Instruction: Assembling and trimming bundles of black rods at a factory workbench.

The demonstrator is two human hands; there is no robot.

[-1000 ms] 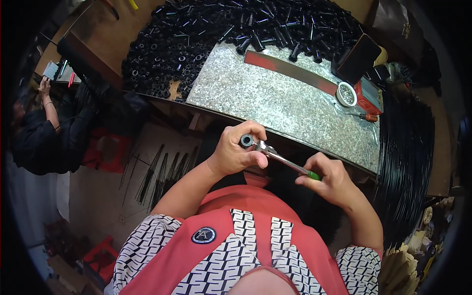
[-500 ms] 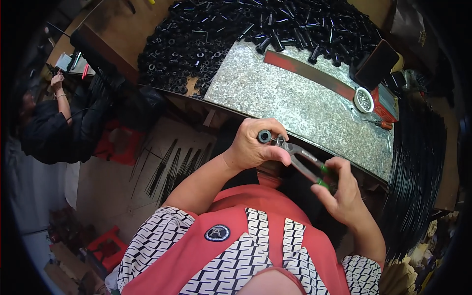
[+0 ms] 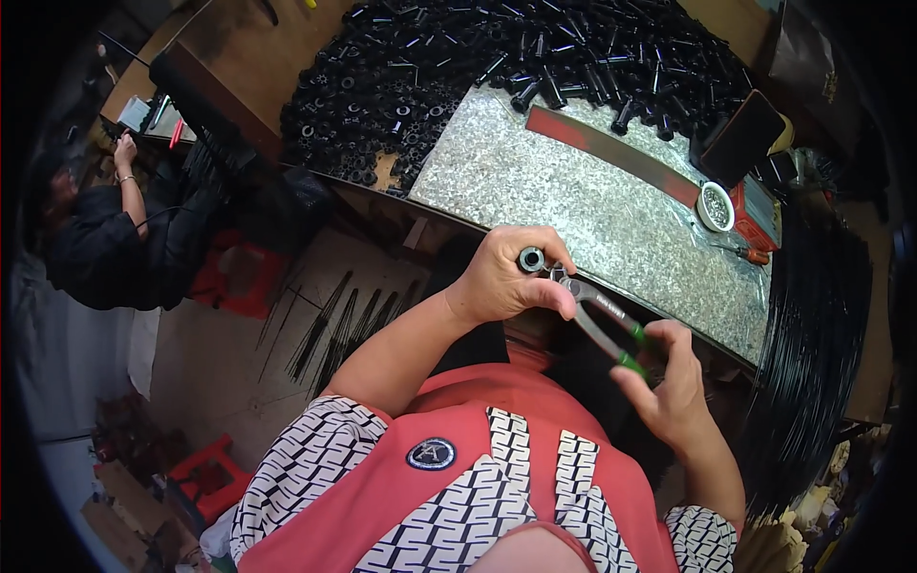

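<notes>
My left hand (image 3: 501, 277) is closed around a black tubular part (image 3: 531, 259), its round hollow end facing up between the fingers. Close by my left thumb and fingertips, the jaws of the metal pliers (image 3: 573, 288) meet the part's side; whatever sits between the jaws is too small to make out. My right hand (image 3: 674, 384) grips the green-tipped ends of the pliers' handles, which stand spread apart. Both hands are in front of my chest, just off the near edge of the speckled board (image 3: 535, 177).
Piles of black tubular parts (image 3: 573, 57) cover the table's far side. On the board lie a red-brown metal strip (image 3: 611, 156) and a white bowl of small bits (image 3: 714, 207). A phone (image 3: 741, 139) stands behind. Long black rods (image 3: 812, 353) hang at right. Another person (image 3: 105, 239) sits at left.
The whole view has shifted slightly, moving the table and board a little right in the picture. Both hands keep their grips, with the pliers still at the black part.
</notes>
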